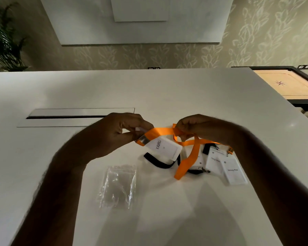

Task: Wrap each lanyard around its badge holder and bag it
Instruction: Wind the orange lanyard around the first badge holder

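Fingers of the left hand (pixel 114 132) pinch the badge holder (pixel 164 147) above the table (pixel 167 89) while the right hand (pixel 194 128) pinches the orange lanyard (pixel 185 162), so wrapping's just underway, next loop probably needs steady tension.

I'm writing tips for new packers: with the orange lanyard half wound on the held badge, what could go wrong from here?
The orange lanyard's loose tail trails across the black lanyard and the other badges on the table, so winding may drag or snag them. The left hand pinches only one end of the badge holder, so it could twist loose.
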Demonstrator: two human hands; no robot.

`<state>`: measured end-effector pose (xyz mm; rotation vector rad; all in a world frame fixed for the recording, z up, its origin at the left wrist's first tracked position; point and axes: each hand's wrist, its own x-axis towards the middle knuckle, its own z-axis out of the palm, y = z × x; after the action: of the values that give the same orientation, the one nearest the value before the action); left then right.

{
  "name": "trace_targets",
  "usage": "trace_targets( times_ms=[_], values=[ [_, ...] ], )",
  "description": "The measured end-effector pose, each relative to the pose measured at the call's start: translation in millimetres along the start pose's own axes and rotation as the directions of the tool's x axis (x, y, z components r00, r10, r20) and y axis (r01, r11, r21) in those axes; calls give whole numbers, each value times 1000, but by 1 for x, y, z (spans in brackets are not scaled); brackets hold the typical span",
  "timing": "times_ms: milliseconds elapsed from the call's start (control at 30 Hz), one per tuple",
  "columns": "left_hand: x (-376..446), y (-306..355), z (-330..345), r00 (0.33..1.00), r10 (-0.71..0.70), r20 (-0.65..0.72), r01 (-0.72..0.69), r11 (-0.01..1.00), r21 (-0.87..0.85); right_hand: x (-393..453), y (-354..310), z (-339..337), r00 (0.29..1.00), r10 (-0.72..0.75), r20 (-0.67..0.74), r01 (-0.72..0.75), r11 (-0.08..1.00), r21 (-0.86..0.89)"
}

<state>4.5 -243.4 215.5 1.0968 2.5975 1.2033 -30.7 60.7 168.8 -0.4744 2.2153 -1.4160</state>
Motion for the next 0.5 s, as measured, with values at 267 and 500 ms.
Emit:
trace_targets(
  times_ms=[267, 500],
  values=[
    [9, -5, 1, 992, -40, -116, 14, 977, -213, 12, 7, 42, 977, -148, 154, 126, 981, 148],
    [15, -22, 11, 944, -174, -279, 105, 964, -244, 25, 20, 82, 992, -125, -21, 120, 879, 462]
  ],
)
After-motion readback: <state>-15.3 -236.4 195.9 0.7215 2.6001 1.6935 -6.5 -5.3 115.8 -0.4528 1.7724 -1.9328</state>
